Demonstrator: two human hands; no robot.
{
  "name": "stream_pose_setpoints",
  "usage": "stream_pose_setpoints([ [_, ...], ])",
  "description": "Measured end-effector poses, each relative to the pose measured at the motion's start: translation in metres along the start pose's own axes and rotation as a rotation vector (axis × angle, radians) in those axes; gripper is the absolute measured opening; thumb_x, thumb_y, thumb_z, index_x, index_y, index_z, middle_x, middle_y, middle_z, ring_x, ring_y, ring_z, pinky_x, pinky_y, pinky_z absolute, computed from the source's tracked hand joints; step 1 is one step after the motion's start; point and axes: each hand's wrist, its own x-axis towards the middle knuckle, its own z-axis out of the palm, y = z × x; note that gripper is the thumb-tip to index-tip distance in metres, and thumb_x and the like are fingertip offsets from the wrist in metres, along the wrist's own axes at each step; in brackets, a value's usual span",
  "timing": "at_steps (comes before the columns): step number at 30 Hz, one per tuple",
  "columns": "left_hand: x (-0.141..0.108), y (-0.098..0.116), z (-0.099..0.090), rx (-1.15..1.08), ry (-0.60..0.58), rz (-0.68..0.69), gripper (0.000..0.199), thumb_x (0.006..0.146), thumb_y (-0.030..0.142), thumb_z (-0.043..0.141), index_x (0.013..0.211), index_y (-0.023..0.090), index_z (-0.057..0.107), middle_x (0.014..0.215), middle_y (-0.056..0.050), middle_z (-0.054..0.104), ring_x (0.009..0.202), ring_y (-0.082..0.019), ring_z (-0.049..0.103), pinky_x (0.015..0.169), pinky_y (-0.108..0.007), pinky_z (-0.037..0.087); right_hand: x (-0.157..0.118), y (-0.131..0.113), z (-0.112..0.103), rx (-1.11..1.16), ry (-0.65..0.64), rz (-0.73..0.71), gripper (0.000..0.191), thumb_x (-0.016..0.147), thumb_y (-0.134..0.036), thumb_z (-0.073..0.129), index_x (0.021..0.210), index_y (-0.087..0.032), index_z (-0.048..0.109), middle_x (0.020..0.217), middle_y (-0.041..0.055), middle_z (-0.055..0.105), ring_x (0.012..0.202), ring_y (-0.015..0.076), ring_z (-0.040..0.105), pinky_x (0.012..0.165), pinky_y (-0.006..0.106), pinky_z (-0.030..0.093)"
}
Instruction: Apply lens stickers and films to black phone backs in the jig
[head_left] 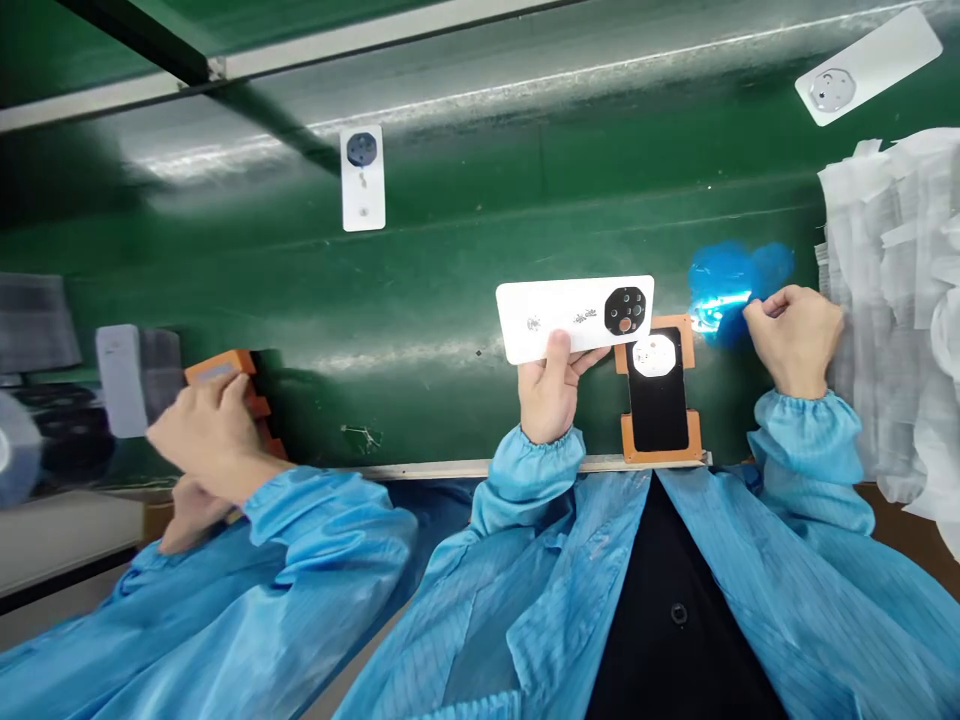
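Observation:
My left hand [551, 398] grips a white phone back panel [562, 318] by its lower edge, thumb on top. The panel has a black octagonal camera area at its right end and small dark marks along it. To its right, a black phone-shaped piece [658, 405] with a white octagon lies in an orange fixture [661, 455] at the table's front edge. My right hand [799, 335] is closed in a pinch at the right side of a crumpled, shiny blue film [724, 285]. The fingertips appear to hold its edge.
White phone panels lie at the back [373, 205] and far right [892, 60] of the green table. Stacked translucent sheets [885, 300] stand at the right. On the left, a co-worker's hands [214, 440] work at another orange fixture [225, 365], beside a pale panel [120, 380].

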Motion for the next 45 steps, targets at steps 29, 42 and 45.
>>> stream_pose_setpoints([
  [29,-0.019,-0.016,0.002,1.381,-0.662,0.73,0.036,0.104,0.01,0.051,0.139,0.014,0.056,0.157,-0.026,0.052,0.154,-0.038,0.042,0.119,-0.058,0.05,-0.06,-0.065,-0.04,0.21,-0.571,-0.58,0.049,0.101,-0.009,0.051,0.148,-0.021,0.06,0.15,0.0122,0.063,0.144,0.0325,0.057,0.116,0.058,0.054],
  [42,-0.036,-0.023,0.001,1.344,-0.665,0.687,0.036,0.1,0.009,0.051,0.136,0.011,0.056,0.16,-0.028,0.047,0.157,-0.039,0.037,0.123,-0.063,0.043,-0.075,-0.072,-0.051,0.107,-0.662,-0.623,0.073,0.097,-0.007,0.048,0.167,-0.013,0.028,0.164,0.0179,0.045,0.153,0.0352,0.045,0.125,0.061,0.043],
  [45,-0.048,-0.021,0.0,1.336,-0.667,0.663,0.038,0.099,0.01,0.052,0.137,0.012,0.057,0.159,-0.027,0.048,0.155,-0.038,0.042,0.122,-0.062,0.045,-0.083,-0.069,-0.057,0.106,-0.667,-0.626,0.076,0.095,-0.007,0.049,0.168,-0.014,0.027,0.164,0.0167,0.045,0.152,0.0347,0.046,0.125,0.06,0.043],
])
